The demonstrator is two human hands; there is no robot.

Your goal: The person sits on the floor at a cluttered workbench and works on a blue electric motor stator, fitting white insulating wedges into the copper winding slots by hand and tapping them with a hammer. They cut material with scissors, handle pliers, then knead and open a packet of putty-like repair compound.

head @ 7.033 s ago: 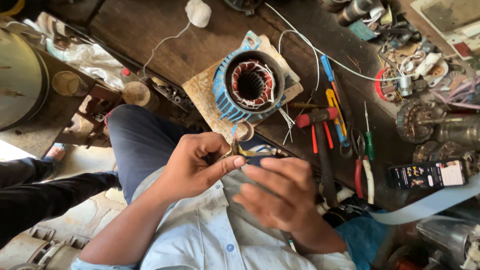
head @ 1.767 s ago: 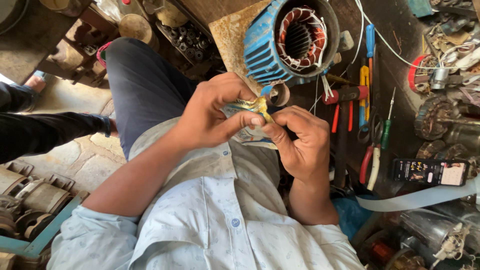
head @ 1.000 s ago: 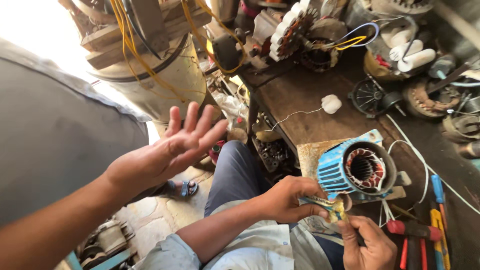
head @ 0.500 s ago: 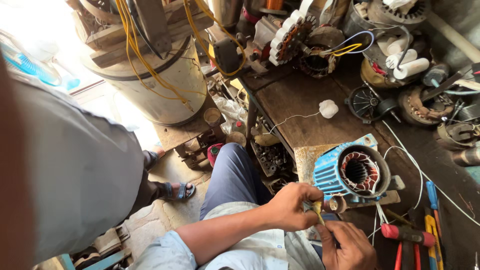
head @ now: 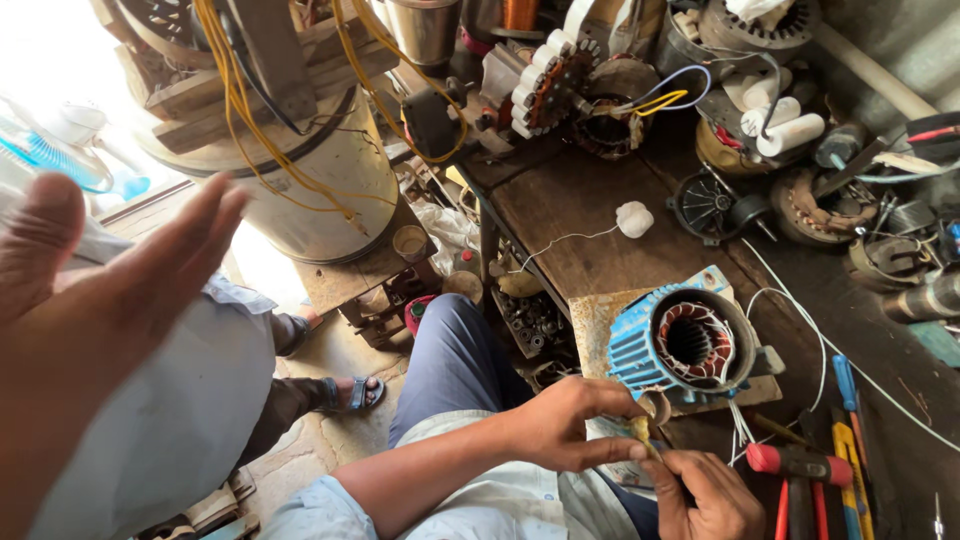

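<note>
My left hand point(head: 568, 432) reaches in from the lower left and pinches a small yellowish piece point(head: 640, 432) between thumb and fingers. From the bottom edge my right hand point(head: 703, 497) comes up with curled fingers and grips the same piece from below. Both hands work just in front of a blue motor housing point(head: 628, 350) with copper windings point(head: 693, 342) inside, which lies on its side on a board. Thin white wires point(head: 800, 330) trail from the housing across the bench.
Another person's raised open hand point(head: 110, 290) fills the left side, above their grey shirt and sandalled foot point(head: 350, 395). Red-handled tools point(head: 800, 465) and screwdrivers point(head: 848, 440) lie right of my hands. A wooden bench point(head: 600, 230) holds motor parts; a metal drum point(head: 330, 180) with yellow wires stands behind.
The view has swung left and up from my lap to the workshop. The other person's hand has come into view again, close at the left. My hands stay on the small piece.
</note>
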